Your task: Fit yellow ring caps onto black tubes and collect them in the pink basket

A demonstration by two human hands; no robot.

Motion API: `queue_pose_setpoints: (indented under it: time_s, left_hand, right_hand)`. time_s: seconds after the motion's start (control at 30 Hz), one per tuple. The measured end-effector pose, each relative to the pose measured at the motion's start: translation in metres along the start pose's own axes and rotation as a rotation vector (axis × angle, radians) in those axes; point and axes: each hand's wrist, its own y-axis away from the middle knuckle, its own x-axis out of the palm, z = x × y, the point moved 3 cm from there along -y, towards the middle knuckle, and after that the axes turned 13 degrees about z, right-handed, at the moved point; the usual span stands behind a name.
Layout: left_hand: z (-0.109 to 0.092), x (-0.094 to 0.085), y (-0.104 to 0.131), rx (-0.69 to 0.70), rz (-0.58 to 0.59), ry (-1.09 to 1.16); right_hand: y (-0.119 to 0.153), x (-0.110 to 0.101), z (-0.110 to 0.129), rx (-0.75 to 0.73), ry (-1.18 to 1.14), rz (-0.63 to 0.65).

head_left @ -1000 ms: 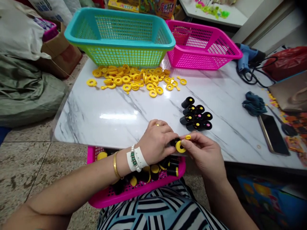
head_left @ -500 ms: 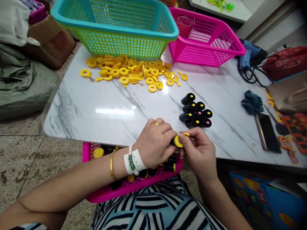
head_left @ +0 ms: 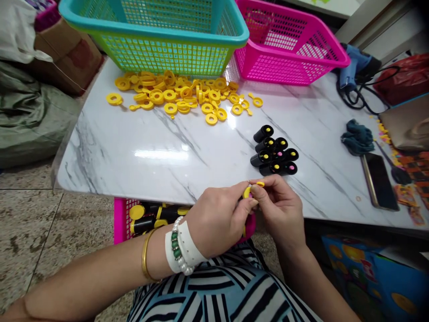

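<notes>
My left hand [head_left: 217, 219] and my right hand [head_left: 281, 210] meet at the table's front edge, both closed on one small piece with a yellow ring cap [head_left: 247, 192]. A bit of pink shows inside the ring, and a yellow tab stands by my right fingertips. The piece's body is mostly hidden by my left fingers. Just beyond, several black cylinders [head_left: 261, 158] stand in a cluster, with yellow or pink tips on top. A loose pile of yellow ring caps [head_left: 169, 95] lies at the back of the marble table [head_left: 161, 174].
A teal and green basket [head_left: 167, 53] and a pink basket [head_left: 278, 67] stand at the back. Under my left forearm is a pink basket [head_left: 119, 221] of black and yellow pieces. A phone [head_left: 380, 181], dark cloth [head_left: 358, 137] and blue heat gun [head_left: 350, 74] lie right.
My left hand has turned, its thumb now showing at the yellow cap, and its wrist has moved slightly nearer my body. The camera view has shifted a little.
</notes>
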Motion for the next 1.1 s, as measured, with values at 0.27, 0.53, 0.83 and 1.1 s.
queue_pose_setpoints:
  time_s: [0.27, 0.53, 0.83, 1.1]
  left_hand:
    - [0.016, 0.014, -0.01, -0.174, 0.151, 0.603]
    - [0.018, 0.014, -0.012, -0.242, 0.251, 0.748]
    - [0.019, 0.014, -0.014, -0.257, 0.278, 0.883]
    - [0.029, 0.019, 0.065, -0.004, -0.031, -0.078]
  right_hand:
    - [0.002, 0.006, 0.002, 0.015, 0.018, -0.026]
    - [-0.007, -0.011, -0.005, 0.113, -0.179, 0.13]
    - [-0.011, -0.01, 0.014, 0.04, 0.391, 0.29]
    - [0.006, -0.01, 0.008, -0.267, 0.467, 0.309]
